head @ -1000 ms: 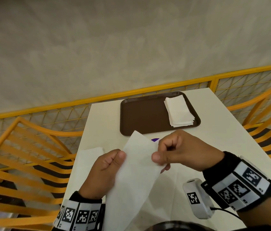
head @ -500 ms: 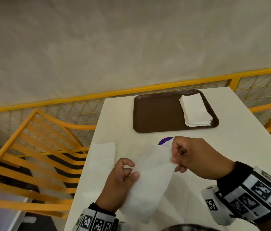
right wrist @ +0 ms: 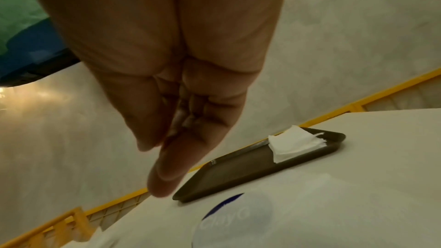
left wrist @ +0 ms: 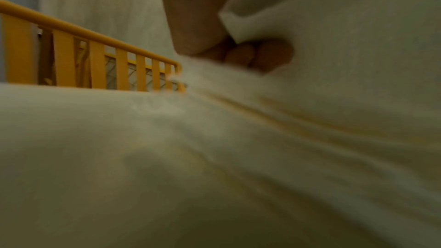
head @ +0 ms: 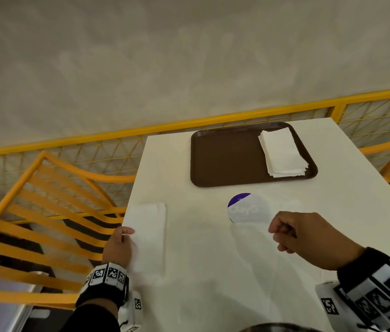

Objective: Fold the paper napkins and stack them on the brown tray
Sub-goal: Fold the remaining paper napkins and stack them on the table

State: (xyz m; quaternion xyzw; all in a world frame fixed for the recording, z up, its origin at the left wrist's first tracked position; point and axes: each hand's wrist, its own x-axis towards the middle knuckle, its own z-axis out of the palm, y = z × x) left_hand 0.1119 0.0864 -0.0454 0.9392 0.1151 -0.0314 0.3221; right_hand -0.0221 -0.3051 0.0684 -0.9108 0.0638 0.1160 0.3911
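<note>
- Setting: a white counter [head: 213, 236] stands against a yellow mesh railing [head: 117, 137], with a pale plastered wall behind it; yellow slatted chairs [head: 45, 212] flank the left and right edges.
- A brown tray [head: 225, 159] lies at the far edge of the counter, towards the right corner.
- A stack of folded napkins [head: 282, 152] sits on the right part of the tray, edges slightly staggered.
- A pile of unfolded napkins [head: 150, 226] lies along the left edge of the counter, well apart from the tray.
- Left hand [head: 118, 248]: at the left edge of the counter, on that pile. The left wrist view shows the fingers [left wrist: 260, 54] curled round a fold of white napkin paper; the view is blurred.
- Right hand [head: 309, 238]: above the near right part of the counter, fingers curled in. A thin, blurred sheet of napkin [head: 249, 248] spreads on the counter beside it; whether the fingers pinch it cannot be told.
- A round purple-and-white sticker [head: 246, 207] lies on the counter between the tray and the right hand, partly veiled by that sheet.
</note>
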